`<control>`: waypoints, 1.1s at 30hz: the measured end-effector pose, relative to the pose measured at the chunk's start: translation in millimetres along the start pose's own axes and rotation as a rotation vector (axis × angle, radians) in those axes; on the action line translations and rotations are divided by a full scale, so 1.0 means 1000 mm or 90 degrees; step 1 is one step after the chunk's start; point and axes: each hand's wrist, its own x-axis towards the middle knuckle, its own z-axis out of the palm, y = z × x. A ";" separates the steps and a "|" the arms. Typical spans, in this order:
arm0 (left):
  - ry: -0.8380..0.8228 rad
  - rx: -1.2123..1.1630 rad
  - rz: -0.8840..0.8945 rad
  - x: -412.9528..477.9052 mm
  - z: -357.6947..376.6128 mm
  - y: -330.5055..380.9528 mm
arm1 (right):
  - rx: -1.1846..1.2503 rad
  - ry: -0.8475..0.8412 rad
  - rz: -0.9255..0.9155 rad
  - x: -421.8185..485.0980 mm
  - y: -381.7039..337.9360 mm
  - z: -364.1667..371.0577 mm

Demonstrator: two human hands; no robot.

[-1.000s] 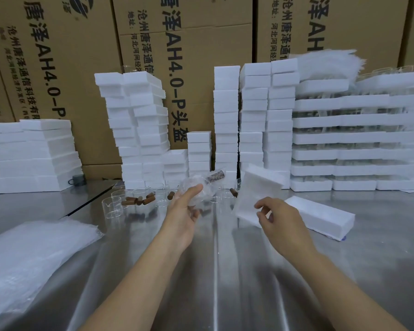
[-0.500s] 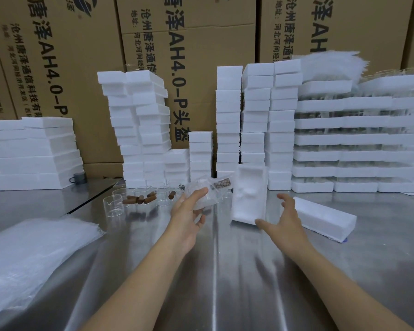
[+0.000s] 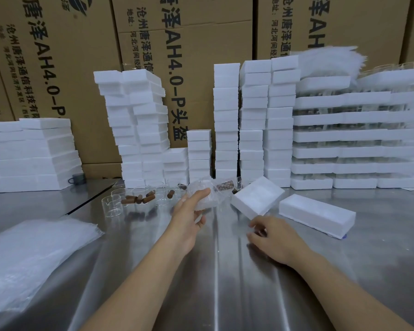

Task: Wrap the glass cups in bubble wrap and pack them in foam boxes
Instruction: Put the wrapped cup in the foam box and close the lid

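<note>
My left hand (image 3: 191,216) grips a glass cup wrapped in bubble wrap (image 3: 204,195), lifted just above the steel table; a brown cork end shows at its right. An open white foam box half (image 3: 257,199) lies tilted on the table right of the cup. My right hand (image 3: 275,237) hovers just in front of that box with fingers loosely curled, holding nothing. A closed foam box (image 3: 317,215) lies further right. Bare glass cups (image 3: 111,204) and brown corks (image 3: 139,199) sit behind my left hand.
A pile of bubble wrap sheets (image 3: 29,256) lies at the front left. Stacks of white foam boxes (image 3: 139,130) line the back, with packed trays (image 3: 359,134) at the right. Cardboard cartons (image 3: 184,68) form the wall behind. The steel table (image 3: 215,283) spreads between my arms.
My right hand let go of the foam box half, which dropped from upright to lying tilted on the table. The hand drew back toward me. My left hand kept holding the wrapped cup.
</note>
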 end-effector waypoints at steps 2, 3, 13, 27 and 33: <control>-0.012 0.010 -0.001 0.001 0.000 -0.001 | 0.042 0.092 -0.055 0.001 -0.003 -0.001; -0.020 0.015 0.000 0.001 0.000 -0.002 | 0.035 0.138 -0.070 0.002 -0.003 -0.001; -0.055 0.033 0.024 -0.001 0.001 -0.004 | -0.094 0.006 -0.119 0.003 -0.011 0.003; -0.055 0.140 0.106 0.000 0.001 -0.002 | -0.078 0.008 -0.148 0.000 -0.025 0.001; -0.068 0.380 0.196 0.008 -0.013 -0.008 | -0.038 -0.012 -0.178 -0.003 -0.036 0.001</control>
